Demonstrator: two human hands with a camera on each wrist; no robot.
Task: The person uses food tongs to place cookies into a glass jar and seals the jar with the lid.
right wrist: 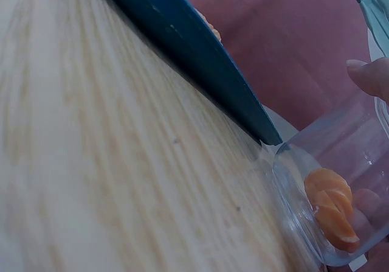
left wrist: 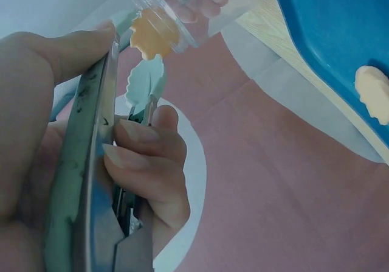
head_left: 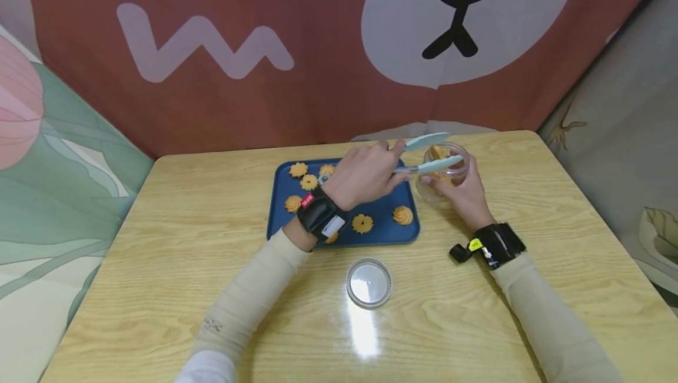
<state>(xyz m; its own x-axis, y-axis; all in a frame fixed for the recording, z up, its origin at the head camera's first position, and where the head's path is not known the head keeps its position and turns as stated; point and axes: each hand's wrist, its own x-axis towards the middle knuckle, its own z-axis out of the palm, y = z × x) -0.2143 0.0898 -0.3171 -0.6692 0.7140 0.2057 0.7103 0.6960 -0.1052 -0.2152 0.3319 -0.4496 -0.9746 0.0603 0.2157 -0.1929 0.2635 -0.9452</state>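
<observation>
My left hand [head_left: 364, 176] grips metal tongs with pale blue-green scalloped tips [head_left: 441, 164], reaching over the tray's right end. The tips are spread at the mouth of a clear jar [head_left: 428, 191], and a golden cookie [left wrist: 152, 33] shows there in the left wrist view. Whether the tongs pinch that cookie, I cannot tell. My right hand [head_left: 467, 199] holds the jar by its side, thumb near the rim. Inside the jar, orange-brown cookies [right wrist: 331, 208] lie at the bottom. Beside it is a dark blue tray [head_left: 384, 237] bearing several cookies [head_left: 362, 223], partly covered by my left hand.
A round clear lid [head_left: 369, 283] lies on the wooden table [head_left: 212, 242] in front of the tray. Behind the table's far edge hangs a reddish-brown cloth [head_left: 318, 100] with a cartoon face.
</observation>
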